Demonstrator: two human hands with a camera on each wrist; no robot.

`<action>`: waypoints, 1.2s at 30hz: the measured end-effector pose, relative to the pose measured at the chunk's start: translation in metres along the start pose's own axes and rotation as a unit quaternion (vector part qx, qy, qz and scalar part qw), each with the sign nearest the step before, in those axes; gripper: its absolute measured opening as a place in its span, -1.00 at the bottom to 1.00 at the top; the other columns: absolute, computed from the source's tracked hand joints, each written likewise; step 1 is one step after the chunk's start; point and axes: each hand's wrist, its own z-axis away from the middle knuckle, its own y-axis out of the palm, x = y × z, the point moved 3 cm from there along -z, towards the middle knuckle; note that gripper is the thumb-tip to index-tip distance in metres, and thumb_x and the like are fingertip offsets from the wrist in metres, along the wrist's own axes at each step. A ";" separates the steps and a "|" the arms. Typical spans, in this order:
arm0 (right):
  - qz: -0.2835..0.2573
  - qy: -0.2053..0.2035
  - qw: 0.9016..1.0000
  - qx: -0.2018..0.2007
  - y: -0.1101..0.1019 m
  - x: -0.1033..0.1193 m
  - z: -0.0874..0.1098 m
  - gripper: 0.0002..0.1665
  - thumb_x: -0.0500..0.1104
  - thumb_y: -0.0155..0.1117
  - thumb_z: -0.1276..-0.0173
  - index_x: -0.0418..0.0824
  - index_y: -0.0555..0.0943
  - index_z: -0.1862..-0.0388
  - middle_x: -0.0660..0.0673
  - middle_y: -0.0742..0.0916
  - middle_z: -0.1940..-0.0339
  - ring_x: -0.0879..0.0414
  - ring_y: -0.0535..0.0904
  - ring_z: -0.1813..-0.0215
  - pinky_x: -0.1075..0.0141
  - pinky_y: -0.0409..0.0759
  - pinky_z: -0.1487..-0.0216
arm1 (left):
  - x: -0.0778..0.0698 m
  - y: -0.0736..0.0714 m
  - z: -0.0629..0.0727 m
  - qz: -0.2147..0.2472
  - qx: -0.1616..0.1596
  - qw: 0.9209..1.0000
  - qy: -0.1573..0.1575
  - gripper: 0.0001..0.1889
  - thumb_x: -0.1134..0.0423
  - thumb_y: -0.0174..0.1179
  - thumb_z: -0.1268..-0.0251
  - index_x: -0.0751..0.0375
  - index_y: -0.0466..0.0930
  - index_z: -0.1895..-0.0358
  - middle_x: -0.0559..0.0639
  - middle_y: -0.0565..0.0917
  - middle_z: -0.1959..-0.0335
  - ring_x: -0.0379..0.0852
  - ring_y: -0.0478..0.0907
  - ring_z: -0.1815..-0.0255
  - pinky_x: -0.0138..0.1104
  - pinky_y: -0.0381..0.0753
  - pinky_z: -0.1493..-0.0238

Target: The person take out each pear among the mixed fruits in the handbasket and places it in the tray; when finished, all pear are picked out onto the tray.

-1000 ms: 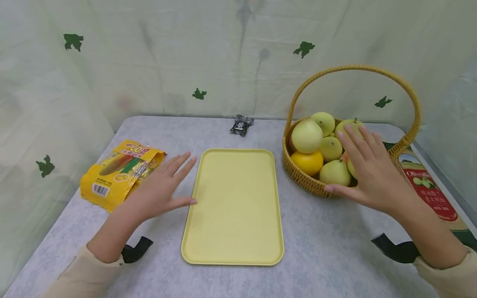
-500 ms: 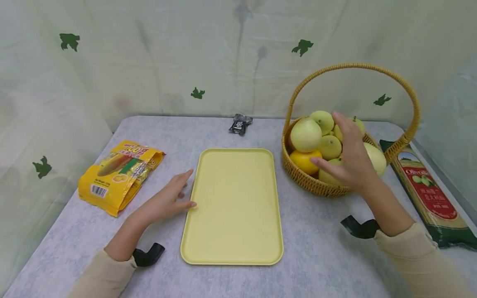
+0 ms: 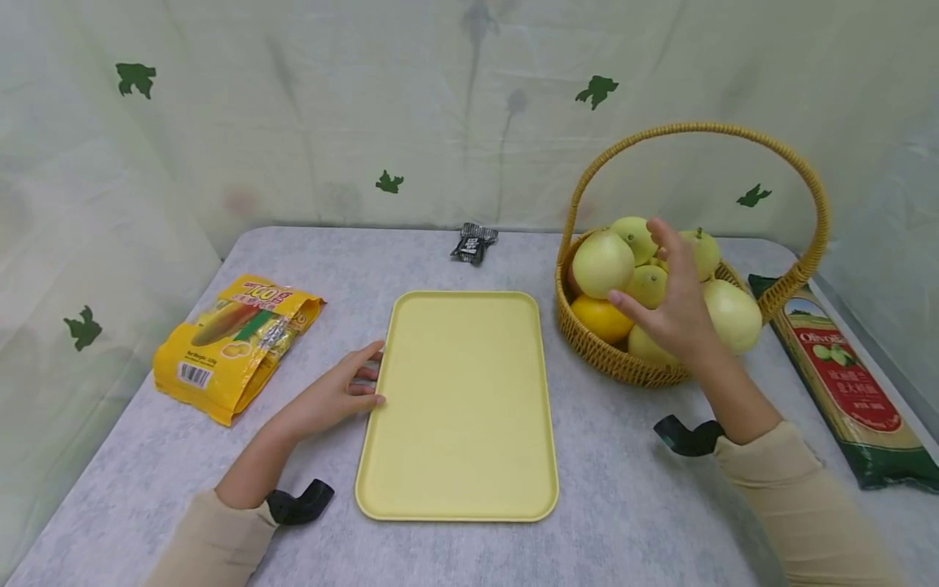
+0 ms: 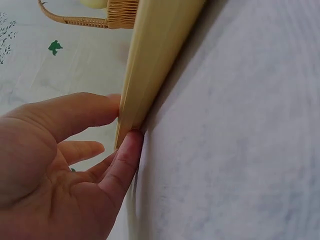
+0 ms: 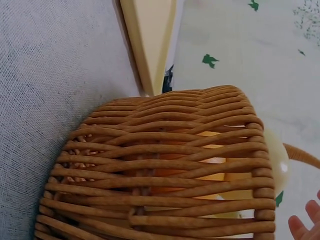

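The yellow rectangular tray lies flat on the table. My left hand pinches its left edge; in the left wrist view the thumb lies on the rim and a finger presses low on its side. My right hand is over the wicker basket, thumb and fingers spread apart, holding nothing. The basket bears several pale green round fruits and a yellow-orange fruit; the hand covers part of them. The right wrist view shows mainly the basket's woven side, with fingertips at its edge.
A yellow mango-printed packet lies at the left. A small black wrapped piece is at the back of the table. Right of the basket lies a long Olivoilà pack. The basket's tall handle arches above the fruit.
My left hand has moved down onto the tray's left edge and closed its fingers there. My right hand has shifted left over the basket, turning and curving its fingers. The tray stays put.
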 end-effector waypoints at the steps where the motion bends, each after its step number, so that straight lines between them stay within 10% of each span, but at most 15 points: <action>1: 0.000 0.004 1.000 0.000 0.001 -0.001 0.000 0.12 0.38 0.13 -0.04 -0.29 0.05 -0.37 -0.25 0.23 -0.31 -0.12 0.12 -0.27 -0.04 0.14 -0.12 | 0.001 0.000 0.000 0.003 -0.001 1.000 0.003 -0.17 0.30 0.19 -0.17 0.26 -0.15 -0.40 0.22 0.11 -0.26 0.09 0.26 -0.09 -0.23 0.39 0.01; 15: -0.021 0.119 0.992 0.028 0.012 -0.016 0.000 0.04 -0.17 0.39 -0.06 -0.13 -0.02 -0.41 -0.12 0.17 -0.34 -0.08 0.11 -0.26 0.00 0.15 -0.16 | 0.003 0.002 -0.001 0.014 -0.009 1.000 0.021 -0.25 0.38 0.14 -0.18 0.37 -0.08 -0.37 0.27 0.18 -0.13 0.08 0.28 0.00 -0.32 0.40 0.07; 36: -0.049 0.198 0.977 0.069 0.025 -0.029 -0.007 -0.05 -0.11 0.32 -0.14 -0.20 0.01 -0.40 -0.18 0.17 -0.34 -0.06 0.12 -0.26 0.03 0.16 -0.14 | 0.002 0.002 0.000 0.017 -0.003 1.000 0.026 -0.26 0.39 0.13 -0.19 0.39 -0.08 -0.37 0.27 0.21 -0.07 0.06 0.30 0.03 -0.41 0.40 0.10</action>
